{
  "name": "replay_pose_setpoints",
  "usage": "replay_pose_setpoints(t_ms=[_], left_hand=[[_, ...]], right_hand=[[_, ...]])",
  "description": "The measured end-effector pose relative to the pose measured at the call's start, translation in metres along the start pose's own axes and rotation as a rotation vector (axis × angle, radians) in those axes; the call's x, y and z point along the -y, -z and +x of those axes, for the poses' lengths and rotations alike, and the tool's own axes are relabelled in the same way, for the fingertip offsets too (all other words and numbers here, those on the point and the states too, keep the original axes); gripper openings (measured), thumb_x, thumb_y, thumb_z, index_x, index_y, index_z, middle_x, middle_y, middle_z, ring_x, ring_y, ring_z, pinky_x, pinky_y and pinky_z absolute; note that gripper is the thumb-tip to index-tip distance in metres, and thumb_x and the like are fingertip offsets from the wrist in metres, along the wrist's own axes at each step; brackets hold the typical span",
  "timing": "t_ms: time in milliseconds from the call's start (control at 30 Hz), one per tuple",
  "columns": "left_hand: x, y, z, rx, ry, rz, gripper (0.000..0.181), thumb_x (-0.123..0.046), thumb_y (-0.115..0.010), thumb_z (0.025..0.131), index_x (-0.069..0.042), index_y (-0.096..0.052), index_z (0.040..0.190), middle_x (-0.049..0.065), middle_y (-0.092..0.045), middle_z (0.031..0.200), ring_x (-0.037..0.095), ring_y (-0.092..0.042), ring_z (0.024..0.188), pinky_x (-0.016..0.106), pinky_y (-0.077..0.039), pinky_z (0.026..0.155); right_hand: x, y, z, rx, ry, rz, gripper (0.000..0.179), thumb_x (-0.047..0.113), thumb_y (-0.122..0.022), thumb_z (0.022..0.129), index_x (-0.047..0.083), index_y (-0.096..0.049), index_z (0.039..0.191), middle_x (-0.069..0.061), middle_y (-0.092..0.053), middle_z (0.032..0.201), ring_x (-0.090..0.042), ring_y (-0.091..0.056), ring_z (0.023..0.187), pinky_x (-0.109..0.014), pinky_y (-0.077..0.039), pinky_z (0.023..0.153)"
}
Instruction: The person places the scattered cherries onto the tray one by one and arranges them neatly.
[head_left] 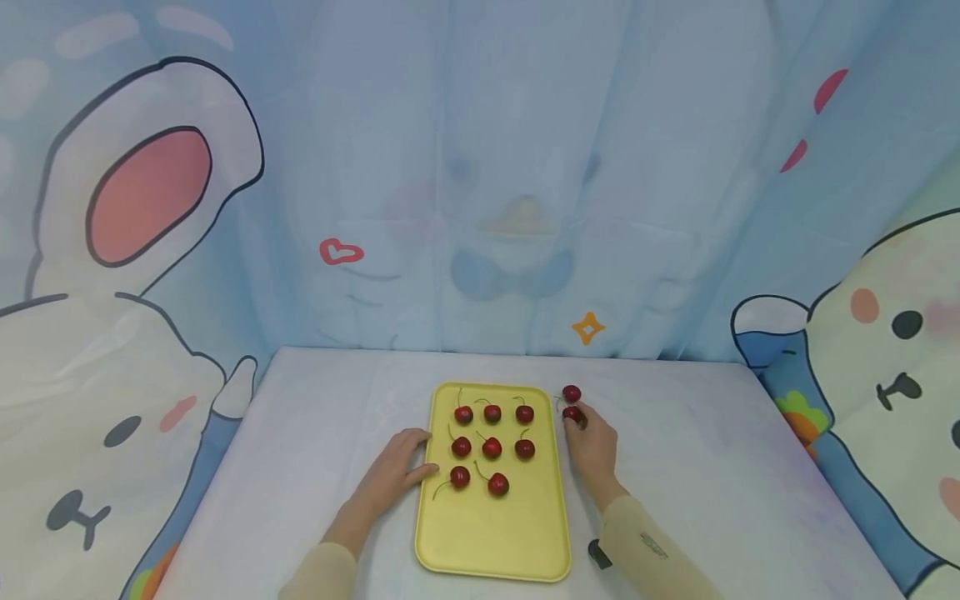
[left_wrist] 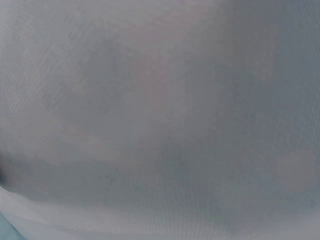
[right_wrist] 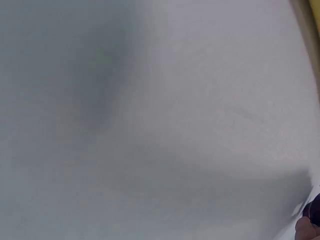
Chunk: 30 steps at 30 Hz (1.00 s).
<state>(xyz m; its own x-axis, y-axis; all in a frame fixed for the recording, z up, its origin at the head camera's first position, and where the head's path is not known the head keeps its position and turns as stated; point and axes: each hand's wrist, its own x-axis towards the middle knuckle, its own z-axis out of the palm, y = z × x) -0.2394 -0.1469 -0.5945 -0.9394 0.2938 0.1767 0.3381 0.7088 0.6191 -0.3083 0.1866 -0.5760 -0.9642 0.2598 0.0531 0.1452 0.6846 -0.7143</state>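
Note:
A yellow rectangular tray [head_left: 493,533] lies on the table, with several dark red stemmed cherries [head_left: 491,448] in rows over its far and middle parts. My left hand [head_left: 393,471] rests against the tray's left rim, fingers and thumb spread along it. Off the tray's far right side, my right hand [head_left: 595,446] pinches a cherry [head_left: 573,414] between thumb and fingers. A second loose cherry [head_left: 572,393] lies just beyond it. At the lower right corner of the right wrist view, a fingertip [right_wrist: 304,229] meets the dark cherry [right_wrist: 313,210].
A white cloth [head_left: 690,467] covers the table. Behind it hangs a light blue curtain [head_left: 517,125] printed with cartoon animals. A small black piece [head_left: 599,554] shows beside the right sleeve. Only pale, blurred fabric fills the left wrist view.

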Motion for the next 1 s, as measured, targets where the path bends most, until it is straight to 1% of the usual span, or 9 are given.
replay_pose_setpoints(t_ms=[100, 233, 433, 567, 667, 800, 867, 1000], left_hand=[[-0.001, 0.0, -0.001, 0.0, 0.001, -0.002, 0.054, -0.034, -0.066, 0.093, -0.004, -0.05, 0.135, 0.012, -0.05, 0.138, 0.03, -0.042, 0.134, 0.043, -0.032, 0.116], [-0.003, 0.001, -0.001, -0.002, 0.0, -0.001, 0.053, -0.033, -0.066, 0.093, -0.004, -0.05, 0.135, 0.012, -0.05, 0.138, 0.03, -0.043, 0.133, 0.043, -0.032, 0.116], [0.0, 0.0, 0.0, 0.0, 0.004, 0.002, 0.054, -0.035, -0.066, 0.093, -0.004, -0.05, 0.135, 0.012, -0.05, 0.139, 0.029, -0.042, 0.134, 0.042, -0.032, 0.116], [0.001, -0.001, 0.001, -0.011, -0.007, -0.004, 0.054, -0.035, -0.066, 0.093, -0.005, -0.05, 0.134, 0.012, -0.051, 0.138, 0.03, -0.043, 0.133, 0.043, -0.032, 0.116], [0.002, -0.003, 0.001, -0.026, -0.025, 0.007, 0.054, -0.036, -0.066, 0.093, -0.005, -0.051, 0.134, 0.012, -0.051, 0.138, 0.03, -0.044, 0.133, 0.044, -0.033, 0.115], [0.003, -0.003, 0.001, -0.028, -0.037, 0.007, 0.054, -0.037, -0.065, 0.093, -0.005, -0.051, 0.135, 0.012, -0.051, 0.138, 0.03, -0.044, 0.133, 0.044, -0.033, 0.115], [0.003, -0.002, 0.001, -0.024, -0.033, 0.001, 0.055, -0.036, -0.066, 0.093, -0.005, -0.051, 0.135, 0.012, -0.051, 0.138, 0.03, -0.043, 0.133, 0.043, -0.032, 0.116], [0.003, -0.002, 0.001, -0.015, -0.021, -0.005, 0.055, -0.036, -0.066, 0.093, -0.005, -0.05, 0.135, 0.012, -0.051, 0.138, 0.029, -0.043, 0.133, 0.042, -0.032, 0.116]], right_hand=[[0.0, 0.006, -0.006, 0.003, 0.015, 0.018, 0.045, 0.014, -0.059, 0.097, -0.002, -0.05, 0.138, -0.025, -0.055, 0.133, -0.039, -0.052, 0.123, -0.051, -0.045, 0.104], [0.003, 0.016, -0.018, 0.041, 0.039, 0.033, 0.045, 0.016, -0.061, 0.096, 0.0, -0.051, 0.138, -0.023, -0.055, 0.135, -0.037, -0.054, 0.122, -0.049, -0.047, 0.102], [0.01, 0.028, -0.046, 0.087, 0.142, 0.047, 0.043, 0.014, -0.067, 0.093, -0.001, -0.057, 0.132, -0.02, -0.059, 0.131, -0.034, -0.059, 0.118, -0.043, -0.051, 0.098], [0.016, 0.031, -0.065, 0.12, 0.183, 0.063, 0.042, 0.014, -0.069, 0.092, 0.0, -0.06, 0.13, -0.019, -0.061, 0.129, -0.033, -0.061, 0.116, -0.042, -0.053, 0.096], [0.02, 0.029, -0.077, 0.152, 0.212, 0.081, 0.041, 0.013, -0.071, 0.09, 0.001, -0.061, 0.128, -0.018, -0.062, 0.128, -0.032, -0.061, 0.116, -0.038, -0.054, 0.094], [0.02, 0.022, -0.087, 0.196, 0.233, 0.091, 0.04, 0.011, -0.072, 0.089, 0.0, -0.063, 0.126, -0.017, -0.063, 0.127, -0.031, -0.061, 0.116, -0.035, -0.054, 0.094], [0.019, 0.018, -0.09, 0.212, 0.24, 0.081, 0.039, 0.011, -0.072, 0.088, 0.0, -0.064, 0.125, -0.017, -0.064, 0.125, -0.031, -0.063, 0.114, -0.036, -0.054, 0.093], [0.015, 0.01, -0.094, 0.229, 0.263, 0.024, 0.037, 0.011, -0.073, 0.087, 0.001, -0.066, 0.122, -0.017, -0.067, 0.119, -0.032, -0.065, 0.108, -0.042, -0.056, 0.092]])
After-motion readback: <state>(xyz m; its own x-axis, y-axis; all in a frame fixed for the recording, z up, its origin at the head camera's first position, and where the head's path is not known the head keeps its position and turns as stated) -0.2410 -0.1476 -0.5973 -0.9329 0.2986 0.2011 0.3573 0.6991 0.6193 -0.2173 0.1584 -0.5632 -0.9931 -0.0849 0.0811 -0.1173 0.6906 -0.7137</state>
